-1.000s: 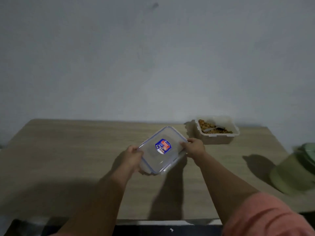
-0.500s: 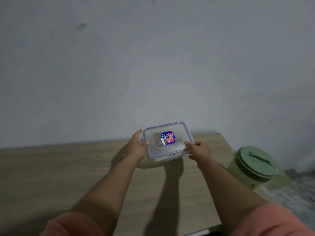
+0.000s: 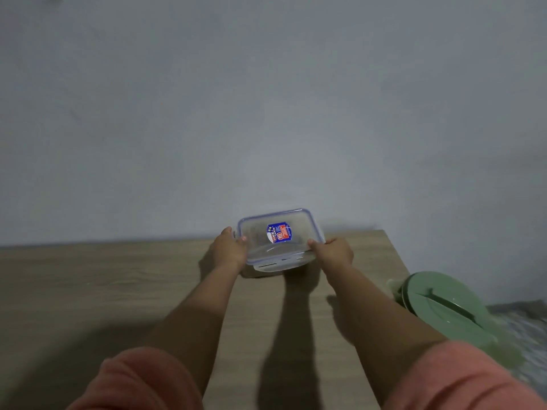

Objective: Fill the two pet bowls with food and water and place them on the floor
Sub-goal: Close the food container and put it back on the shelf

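Observation:
A clear plastic lid [image 3: 278, 238] with a blue rim and a blue-and-red sticker lies over the food container at the table's far right corner. My left hand [image 3: 229, 251] holds its left edge, thumb on top. My right hand [image 3: 334, 253] grips its right edge. The container's body [image 3: 281, 266] shows only as a pale strip under the lid, and its contents are hidden. No pet bowls are in view.
The wooden table [image 3: 118, 291] ends at its right edge near a green lidded pitcher [image 3: 441, 309] standing lower, beside the table. A grey wall rises right behind the table. Patterned grey floor or cloth [image 3: 527, 327] shows at far right.
Both hands carried the lid from mid-table to the far right corner and lowered it over the food container, which is now covered. The view swung right.

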A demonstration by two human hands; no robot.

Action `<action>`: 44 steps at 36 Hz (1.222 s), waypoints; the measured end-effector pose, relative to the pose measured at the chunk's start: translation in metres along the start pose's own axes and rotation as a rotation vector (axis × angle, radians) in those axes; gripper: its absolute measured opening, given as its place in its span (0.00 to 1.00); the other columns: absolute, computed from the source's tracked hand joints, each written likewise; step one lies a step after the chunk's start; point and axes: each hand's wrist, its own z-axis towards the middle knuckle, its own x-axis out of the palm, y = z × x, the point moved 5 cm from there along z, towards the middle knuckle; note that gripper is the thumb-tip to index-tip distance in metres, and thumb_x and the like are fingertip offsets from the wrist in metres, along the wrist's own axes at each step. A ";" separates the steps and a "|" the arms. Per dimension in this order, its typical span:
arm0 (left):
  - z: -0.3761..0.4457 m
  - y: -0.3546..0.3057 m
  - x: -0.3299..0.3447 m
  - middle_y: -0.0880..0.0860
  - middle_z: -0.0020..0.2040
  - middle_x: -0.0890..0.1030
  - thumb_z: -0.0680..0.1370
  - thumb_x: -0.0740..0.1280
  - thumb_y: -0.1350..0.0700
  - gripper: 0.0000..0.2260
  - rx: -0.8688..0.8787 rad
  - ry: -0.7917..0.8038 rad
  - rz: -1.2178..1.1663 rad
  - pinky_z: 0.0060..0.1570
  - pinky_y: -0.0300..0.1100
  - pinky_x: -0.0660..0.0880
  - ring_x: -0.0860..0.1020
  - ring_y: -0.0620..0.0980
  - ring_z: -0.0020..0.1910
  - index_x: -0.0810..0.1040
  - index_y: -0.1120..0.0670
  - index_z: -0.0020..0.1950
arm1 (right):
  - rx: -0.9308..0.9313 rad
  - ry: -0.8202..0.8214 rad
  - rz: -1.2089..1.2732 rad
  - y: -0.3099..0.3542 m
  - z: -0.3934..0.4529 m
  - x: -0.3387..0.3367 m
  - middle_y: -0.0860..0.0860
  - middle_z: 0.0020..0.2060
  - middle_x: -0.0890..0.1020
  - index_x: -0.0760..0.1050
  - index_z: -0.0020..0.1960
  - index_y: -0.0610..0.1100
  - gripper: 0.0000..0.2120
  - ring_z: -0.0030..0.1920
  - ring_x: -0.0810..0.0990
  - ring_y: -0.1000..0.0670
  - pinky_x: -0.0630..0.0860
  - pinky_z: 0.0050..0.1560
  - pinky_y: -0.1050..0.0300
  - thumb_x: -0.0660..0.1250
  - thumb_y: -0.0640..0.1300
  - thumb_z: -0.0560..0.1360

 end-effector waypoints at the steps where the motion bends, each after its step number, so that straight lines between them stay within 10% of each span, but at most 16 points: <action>1: 0.002 -0.001 0.001 0.58 0.72 0.70 0.81 0.60 0.54 0.21 -0.006 -0.007 0.010 0.66 0.43 0.63 0.68 0.57 0.71 0.66 0.61 0.73 | 0.006 0.015 -0.022 -0.001 0.000 0.000 0.40 0.57 0.79 0.73 0.60 0.35 0.23 0.58 0.77 0.40 0.71 0.48 0.56 0.71 0.50 0.73; 13: 0.010 0.009 0.004 0.61 0.54 0.80 0.78 0.59 0.48 0.15 -0.051 -0.104 0.045 0.52 0.47 0.73 0.78 0.62 0.54 0.76 0.57 0.42 | -0.029 0.104 -0.133 0.000 -0.005 0.007 0.41 0.63 0.74 0.68 0.66 0.39 0.22 0.62 0.76 0.42 0.69 0.49 0.60 0.67 0.47 0.77; 17: 0.010 0.012 0.005 0.62 0.51 0.81 0.77 0.59 0.46 0.19 -0.044 -0.158 0.093 0.51 0.48 0.77 0.79 0.63 0.51 0.82 0.58 0.48 | -0.093 0.106 -0.231 0.007 -0.006 0.008 0.42 0.67 0.68 0.67 0.70 0.40 0.24 0.64 0.74 0.41 0.72 0.62 0.52 0.66 0.47 0.77; 36: -0.001 0.002 0.000 0.61 0.56 0.82 0.81 0.61 0.51 0.15 -0.016 -0.131 0.074 0.56 0.47 0.73 0.75 0.61 0.61 0.82 0.59 0.56 | -0.174 0.132 -0.300 0.011 -0.009 0.016 0.42 0.61 0.78 0.70 0.67 0.41 0.17 0.61 0.76 0.43 0.72 0.54 0.59 0.60 0.43 0.80; 44: 0.003 0.004 0.006 0.62 0.59 0.80 0.81 0.59 0.52 0.16 -0.031 -0.102 0.119 0.57 0.47 0.72 0.74 0.61 0.62 0.81 0.59 0.58 | -0.191 0.231 -0.235 0.006 -0.007 0.015 0.46 0.73 0.68 0.56 0.77 0.46 0.27 0.71 0.68 0.44 0.63 0.71 0.54 0.60 0.43 0.80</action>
